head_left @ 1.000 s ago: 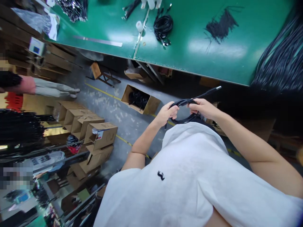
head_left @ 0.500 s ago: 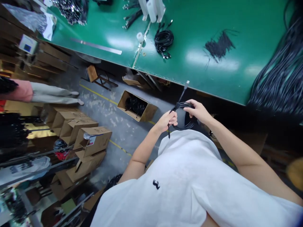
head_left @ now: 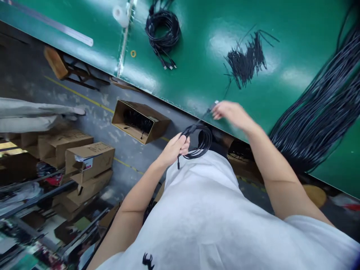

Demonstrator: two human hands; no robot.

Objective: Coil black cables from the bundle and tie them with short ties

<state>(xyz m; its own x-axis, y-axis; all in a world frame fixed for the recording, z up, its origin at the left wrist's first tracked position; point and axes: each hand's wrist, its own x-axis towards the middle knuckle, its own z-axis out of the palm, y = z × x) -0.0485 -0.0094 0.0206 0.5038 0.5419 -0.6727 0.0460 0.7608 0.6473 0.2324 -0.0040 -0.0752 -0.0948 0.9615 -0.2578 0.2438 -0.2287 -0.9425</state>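
Note:
My left hand [head_left: 177, 147] is closed round one side of a coiled black cable [head_left: 203, 144], low in front of my white shirt. One cable end hangs below the fist, and the other stretches up and right to a light-tipped plug at the table edge. My right hand [head_left: 230, 113] is off the coil, beside that plug, its fingers curled together and slightly blurred. A thin dark strand shows just above it; whether the fingers hold it is unclear. Beyond lies a pile of short black ties [head_left: 246, 60] on the green table [head_left: 197, 82].
Another cable coil [head_left: 163, 32], a white roll [head_left: 120, 15], a yellow ring [head_left: 133, 53] and a metal ruler [head_left: 67, 30] lie on the table. Long black cables [head_left: 315, 101] cover its right side. An open carton [head_left: 156, 120] holds black cables below. A person's legs [head_left: 36, 112] show at left.
My right hand has left the coil and moved up and right to the table edge. My left hand keeps hold of the coil. The view has shifted closer to the table.

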